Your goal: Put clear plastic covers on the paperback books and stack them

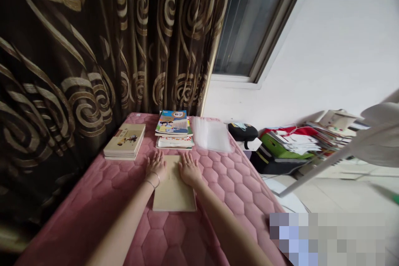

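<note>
A tan paper-covered book (174, 195) lies flat on the pink quilted surface in front of me. My left hand (156, 165) rests on its left edge, fingers stretched out and pointing away from me; a thin bracelet circles that wrist. On the opposite edge, my right hand (189, 169) lies flat with its fingers extended. Neither hand is gripping anything. Beyond them stands a stack of books topped by a colourful blue textbook (173, 123). To the left is a neat pile of beige books (125, 141) with a small picture on the top cover.
Clear plastic sheets (212, 135) lie at the back right of the pink quilted surface (230, 199). A patterned brown curtain (93, 50) hangs along the left and back. At the right are a white fan (380, 133), a black case (243, 132) and piled papers (289, 140).
</note>
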Motion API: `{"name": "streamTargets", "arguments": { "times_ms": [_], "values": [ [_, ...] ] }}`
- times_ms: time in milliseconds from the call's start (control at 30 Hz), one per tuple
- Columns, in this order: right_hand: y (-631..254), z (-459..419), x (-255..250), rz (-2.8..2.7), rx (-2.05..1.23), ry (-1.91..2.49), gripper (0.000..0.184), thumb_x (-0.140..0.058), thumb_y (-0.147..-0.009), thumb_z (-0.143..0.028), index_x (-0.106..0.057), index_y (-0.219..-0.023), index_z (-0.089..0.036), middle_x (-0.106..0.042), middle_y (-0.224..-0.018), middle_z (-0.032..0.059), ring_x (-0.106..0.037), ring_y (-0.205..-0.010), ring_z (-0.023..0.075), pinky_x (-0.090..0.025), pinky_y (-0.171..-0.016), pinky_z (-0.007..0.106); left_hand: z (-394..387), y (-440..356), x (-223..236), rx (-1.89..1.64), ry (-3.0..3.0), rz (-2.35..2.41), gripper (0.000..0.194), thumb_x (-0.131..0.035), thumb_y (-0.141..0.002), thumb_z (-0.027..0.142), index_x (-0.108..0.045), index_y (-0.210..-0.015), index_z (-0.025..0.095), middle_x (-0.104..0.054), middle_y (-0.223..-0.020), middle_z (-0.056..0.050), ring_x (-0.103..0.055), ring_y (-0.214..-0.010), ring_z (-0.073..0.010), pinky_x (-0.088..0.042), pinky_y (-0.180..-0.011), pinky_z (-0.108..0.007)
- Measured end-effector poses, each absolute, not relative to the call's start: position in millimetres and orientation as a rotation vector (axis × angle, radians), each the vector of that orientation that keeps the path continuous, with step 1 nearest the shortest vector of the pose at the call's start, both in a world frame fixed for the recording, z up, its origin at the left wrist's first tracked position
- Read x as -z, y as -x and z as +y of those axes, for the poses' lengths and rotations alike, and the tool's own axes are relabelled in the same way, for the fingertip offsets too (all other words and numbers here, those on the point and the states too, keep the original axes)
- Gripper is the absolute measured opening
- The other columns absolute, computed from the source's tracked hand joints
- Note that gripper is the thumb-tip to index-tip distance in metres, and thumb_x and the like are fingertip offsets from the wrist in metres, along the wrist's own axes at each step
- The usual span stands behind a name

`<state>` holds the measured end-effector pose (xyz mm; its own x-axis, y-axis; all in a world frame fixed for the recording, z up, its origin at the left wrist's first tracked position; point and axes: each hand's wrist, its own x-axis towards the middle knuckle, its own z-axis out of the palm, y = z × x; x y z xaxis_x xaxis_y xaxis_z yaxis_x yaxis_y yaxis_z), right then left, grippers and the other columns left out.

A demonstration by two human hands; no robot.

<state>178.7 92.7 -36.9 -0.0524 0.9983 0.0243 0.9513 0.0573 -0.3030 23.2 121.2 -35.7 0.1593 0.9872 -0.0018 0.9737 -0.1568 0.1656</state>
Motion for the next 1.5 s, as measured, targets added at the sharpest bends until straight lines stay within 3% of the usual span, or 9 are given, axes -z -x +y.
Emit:
{"name": "streamTargets", "arguments": {
  "times_ms": [200,333,500,767,933,1067,1167,1300,1500],
  "values": [
    [-185,93,39,-2.072,-0.339,2.028,0.058,-0.017,-0.096,-0.038,-0.013,-0.149,-0.015,-0.012,-0.155,0.0083,-0.006,-0.143,0.0225,-0.006,-0.112,0.048,108,-46,19,-0.212,-2.402,1.979,0.056,-0.029,-0.089,0.022,-0.03,-0.143,0.01,-0.015,-0.155,-0.01,-0.01,-0.143,-0.0247,-0.005,-0.115,-0.053],
    [-183,92,38,-2.1,-0.363,2.025,0.057,-0.016,-0.096,-0.037,-0.015,-0.148,-0.013,-0.012,-0.155,0.0087,-0.007,-0.143,0.0234,-0.007,-0.112,0.049,69,-73,24,-0.191,-2.457,1.86,0.056,-0.033,-0.088,0.024,-0.035,-0.141,0.008,-0.029,-0.15,-0.013,-0.023,-0.14,-0.0265,-0.018,-0.114,-0.049],
    [-187,95,39,-2.084,-0.353,2.018,0.058,-0.017,-0.096,-0.036,-0.014,-0.149,-0.014,-0.012,-0.155,0.0076,-0.006,-0.143,0.0242,-0.006,-0.112,0.05,29,-52,44,-0.256,-2.521,1.791,0.06,-0.034,-0.089,0.031,-0.029,-0.144,0.009,-0.021,-0.153,-0.011,-0.018,-0.141,-0.0254,-0.018,-0.115,-0.044],
    [-157,56,24,-2.024,-0.152,2.002,0.056,-0.02,-0.096,-0.032,-0.024,-0.146,-0.006,-0.015,-0.154,0.0129,-0.003,-0.143,0.0262,-0.002,-0.114,0.049,22,-22,47,-0.224,-2.559,1.783,0.057,-0.032,-0.088,0.023,-0.031,-0.144,0.014,-0.021,-0.153,-0.01,-0.018,-0.142,-0.0248,-0.019,-0.114,-0.047],
    [-144,2,35,-2.255,-0.251,1.68,0.055,-0.013,-0.098,-0.039,-0.022,-0.147,-0.017,-0.017,-0.154,0.0039,-0.008,-0.143,0.0185,-0.009,-0.115,0.041,21,-22,46,-0.15,-2.545,1.753,0.059,-0.036,-0.087,0.023,-0.028,-0.145,0.014,-0.022,-0.153,-0.01,-0.015,-0.142,-0.0261,-0.015,-0.115,-0.047],
    [-172,-15,42,-2.227,-0.239,1.824,0.054,-0.015,-0.098,-0.04,-0.023,-0.147,-0.02,-0.017,-0.153,0.003,-0.007,-0.143,0.0206,-0.004,-0.115,0.049,24,-18,50,-0.279,-2.542,1.746,0.056,-0.029,-0.089,0.021,-0.028,-0.145,0.015,-0.02,-0.154,-0.007,-0.017,-0.142,-0.0229,-0.019,-0.114,-0.045],
    [-186,-16,43,-2.227,-0.224,1.874,0.052,-0.017,-0.097,-0.038,-0.02,-0.147,-0.024,-0.014,-0.154,0.0001,-0.004,-0.143,0.0216,-0.002,-0.113,0.055,23,-17,50,-0.33,-2.483,1.84,0.055,-0.03,-0.09,0.023,-0.031,-0.144,0.015,-0.021,-0.154,-0.008,-0.016,-0.142,-0.0264,-0.022,-0.113,-0.045],
    [-183,-16,39,-2.243,-0.229,1.896,0.053,-0.02,-0.097,-0.035,-0.021,-0.147,-0.021,-0.016,-0.153,0.0018,-0.004,-0.143,0.0229,-0.001,-0.113,0.056,13,-18,36,-0.184,-2.246,2.06,0.055,-0.033,-0.09,0.027,-0.032,-0.144,0.017,-0.03,-0.15,-0.016,-0.033,-0.132,-0.0338,-0.036,-0.102,-0.048],
    [-163,-10,35,-2.268,-0.189,1.904,0.056,-0.032,-0.088,-0.019,-0.033,-0.141,0.001,-0.019,-0.152,0.0167,-0.006,-0.142,0.0295,-0.009,-0.115,0.048,13,-14,17,-0.138,-2.066,2.106,0.038,-0.048,-0.085,0.029,-0.053,-0.117,0.009,-0.061,-0.112,-0.018,-0.058,-0.105,-0.0275,-0.043,-0.089,-0.037]
  ]
}}
